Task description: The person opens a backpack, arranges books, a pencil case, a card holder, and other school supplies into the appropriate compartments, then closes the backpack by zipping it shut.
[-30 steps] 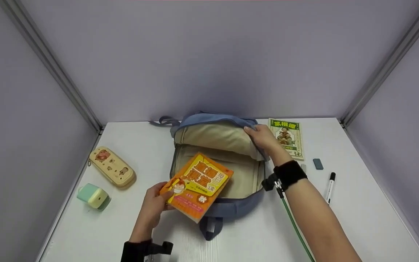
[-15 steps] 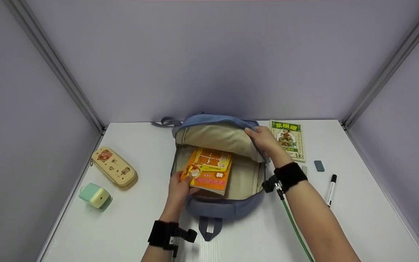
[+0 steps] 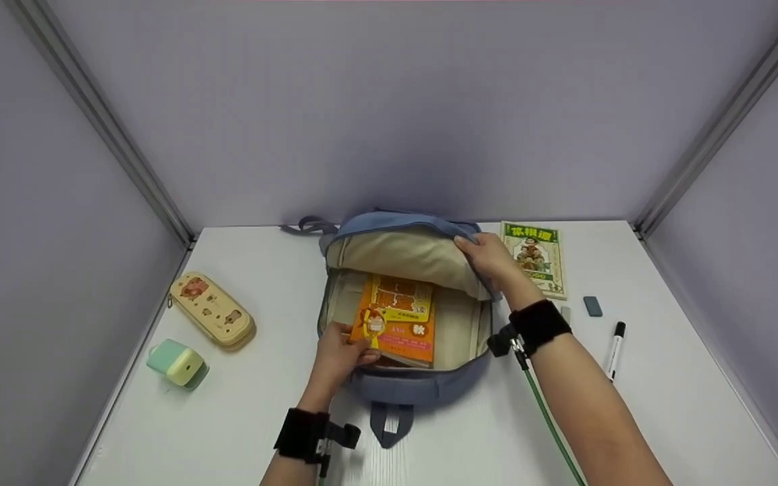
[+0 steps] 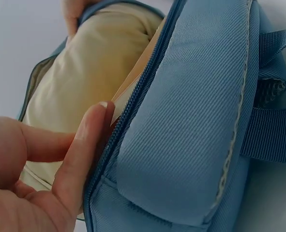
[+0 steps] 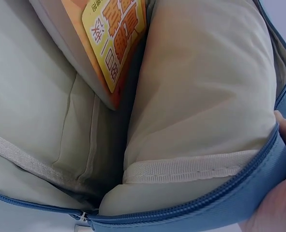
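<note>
The orange book (image 3: pixel 402 324) is lying inside the open main compartment of the blue backpack (image 3: pixel 396 390), cover up, with its upper end tucked under the raised flap (image 3: pixel 402 253). Its lower left corner is being pinched, as far as can be judged, by the left hand (image 3: pixel 337 354), with the fingers gathered just inside the zipped rim; how firmly is not being shown. The edge of the flap is being gripped by the right hand (image 3: pixel 490 256), so the mouth of the bag is being held wide. The two hands are being kept well apart, on opposite sides of the opening. The placing of this book is seemingly nearing its end: it is already being contained by the bag, and only the letting go appears to be remaining. The bag is not yet being closed. Outside it, on the white table (image 3: pixel 261 256), the pencil case (image 3: pixel 213 310) and the green-and-yellow block (image 3: pixel 176 363) are lying at the left, while the green-and-cream book (image 3: pixel 544 253), the dark eraser-like piece (image 3: pixel 592 306) and the capped marker (image 3: pixel 615 351) are lying at the right; none of these is being held by either hand.
</note>
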Demonstrator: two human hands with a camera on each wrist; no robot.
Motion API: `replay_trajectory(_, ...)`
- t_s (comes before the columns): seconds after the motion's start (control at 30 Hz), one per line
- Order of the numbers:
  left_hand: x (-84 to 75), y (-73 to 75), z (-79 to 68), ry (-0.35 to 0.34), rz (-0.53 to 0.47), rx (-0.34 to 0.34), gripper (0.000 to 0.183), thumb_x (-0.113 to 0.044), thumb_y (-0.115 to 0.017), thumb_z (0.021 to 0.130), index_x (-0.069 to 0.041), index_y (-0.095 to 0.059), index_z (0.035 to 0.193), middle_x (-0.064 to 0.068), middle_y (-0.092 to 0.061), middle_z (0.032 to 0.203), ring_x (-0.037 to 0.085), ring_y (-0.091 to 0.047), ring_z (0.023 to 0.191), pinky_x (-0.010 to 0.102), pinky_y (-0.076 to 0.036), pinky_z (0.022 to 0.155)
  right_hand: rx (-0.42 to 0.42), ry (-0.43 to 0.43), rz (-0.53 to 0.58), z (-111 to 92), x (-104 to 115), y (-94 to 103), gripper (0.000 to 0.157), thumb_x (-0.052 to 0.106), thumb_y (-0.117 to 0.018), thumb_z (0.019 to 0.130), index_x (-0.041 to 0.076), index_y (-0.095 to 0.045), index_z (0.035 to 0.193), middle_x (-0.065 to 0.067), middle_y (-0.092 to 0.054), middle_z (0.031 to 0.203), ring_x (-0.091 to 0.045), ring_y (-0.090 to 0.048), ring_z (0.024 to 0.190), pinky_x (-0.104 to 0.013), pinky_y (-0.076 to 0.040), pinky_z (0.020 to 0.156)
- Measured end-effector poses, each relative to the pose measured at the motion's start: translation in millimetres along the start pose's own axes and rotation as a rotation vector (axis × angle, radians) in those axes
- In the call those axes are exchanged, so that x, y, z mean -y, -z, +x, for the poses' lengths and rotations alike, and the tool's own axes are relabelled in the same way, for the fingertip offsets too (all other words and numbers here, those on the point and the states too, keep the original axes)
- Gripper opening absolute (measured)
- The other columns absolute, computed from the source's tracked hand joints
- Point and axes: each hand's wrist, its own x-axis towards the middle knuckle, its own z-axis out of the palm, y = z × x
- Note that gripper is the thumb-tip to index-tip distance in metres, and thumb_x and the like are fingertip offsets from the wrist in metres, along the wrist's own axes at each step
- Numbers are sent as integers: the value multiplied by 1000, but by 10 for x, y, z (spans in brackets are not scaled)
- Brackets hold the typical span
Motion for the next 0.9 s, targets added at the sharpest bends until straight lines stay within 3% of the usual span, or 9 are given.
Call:
replay_trajectory(0.13,-33,-29,76,-9,-45,-42,43,10,-56,94,20,-31,128,37,-55,106,31,-71,76,31,-57,69,8,28,-1,-14,-13,-12,43,30,-54,102,12,-38,66,4,-28,60,-12,-31,53,-28,-30,55)
replay_trajectory(0.33,-97,-99,206,12,-110,-40,41,8,-48,99,18,-33,136,36,-56,112,32,-69,89,33,-56,80,7,61,-39,-38,-29,-16,45,31,-54,102,12,-35,67,3,-24,61,-13,-27,53,-29,-28,55)
replay_trajectory(0.53,-113,-179,220,-40,-59,-9,44,1,-44,103,17,-33,142,31,-59,118,37,-62,110,38,-51,92,24,84,-41,-63,-35,-27,46,31,-54,102,13,-33,66,3,-23,61,-13,-26,53,-29,-28,56)
replay_trajectory(0.77,-100,-254,270,-56,41,12,58,-6,-45,103,16,-15,148,34,-40,141,40,-42,132,43,-41,103,42,76,-18,-73,-44,-26,46,31,-53,102,12,-32,67,2,-23,60,-13,-25,52,-29,-27,56)
replay_trajectory(0.9,-49,-260,256,-57,121,22,60,-6,-47,102,14,-16,149,33,-37,145,39,-40,134,44,-40,103,44,81,-24,-72,-55,-28,47,31,-54,102,12,-33,65,3,-25,58,-12,-27,50,-28,-28,55)
